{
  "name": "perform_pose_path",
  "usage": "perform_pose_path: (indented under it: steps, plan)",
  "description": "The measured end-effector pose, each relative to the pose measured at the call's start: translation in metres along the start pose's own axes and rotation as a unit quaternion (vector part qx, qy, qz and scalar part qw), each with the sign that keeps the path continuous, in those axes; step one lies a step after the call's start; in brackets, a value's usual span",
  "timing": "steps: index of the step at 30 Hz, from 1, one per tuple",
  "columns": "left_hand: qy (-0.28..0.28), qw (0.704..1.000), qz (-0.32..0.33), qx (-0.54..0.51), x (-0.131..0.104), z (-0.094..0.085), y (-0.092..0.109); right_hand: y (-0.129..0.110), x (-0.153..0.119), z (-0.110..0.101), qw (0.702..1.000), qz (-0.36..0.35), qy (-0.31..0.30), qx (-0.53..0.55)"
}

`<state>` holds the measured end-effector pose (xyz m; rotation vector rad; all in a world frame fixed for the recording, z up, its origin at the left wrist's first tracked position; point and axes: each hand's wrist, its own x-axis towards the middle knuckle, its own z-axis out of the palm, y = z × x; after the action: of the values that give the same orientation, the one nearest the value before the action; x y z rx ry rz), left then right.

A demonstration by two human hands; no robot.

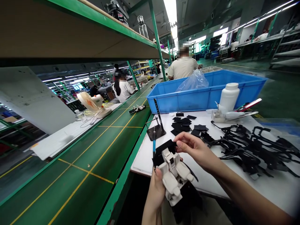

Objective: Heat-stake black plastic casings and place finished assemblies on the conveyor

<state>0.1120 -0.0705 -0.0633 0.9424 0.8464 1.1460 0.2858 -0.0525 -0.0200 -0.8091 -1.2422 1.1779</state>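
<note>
A black and white model car interior (172,175), with small white seats on a black base, is tilted above the near edge of the white table. My left hand (157,186) is wrapped round its left side, thumb by a white seat. At its upper right corner, my right hand (191,148) pinches the edge of a black piece (167,148) on the model. Part of the right fingertips is hidden behind the model. Flat black pieces (181,125) lie in a loose pile beyond my right hand.
Thin black frames (243,147) cover the table's right side. A blue crate (182,100), a white bottle (229,97) and a black metal stand (156,132) are behind. On the left runs a green conveyor (100,153) carrying another small assembly (137,109). A person (182,67) sits further back.
</note>
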Motion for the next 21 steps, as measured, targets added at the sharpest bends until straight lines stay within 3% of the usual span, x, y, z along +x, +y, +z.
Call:
perform_pose_path:
  steps: [7,12,17,21]
  plan:
    - [-0.010,0.998,0.006,-0.069,0.002,-0.002,-0.007,-0.001,0.004,0.003,0.998,0.018,-0.011,-0.059]
    - [-0.036,0.983,-0.037,-0.175,0.008,0.002,0.010,0.002,-0.010,0.000,0.986,-0.017,-0.016,-0.165]
    - [0.056,0.973,0.029,-0.221,0.018,-0.009,0.040,0.017,-0.030,-0.009,0.976,0.086,-0.129,-0.152]
    - [0.079,0.968,0.081,-0.226,0.020,-0.007,0.048,0.024,-0.036,-0.006,0.971,0.125,-0.189,-0.080]
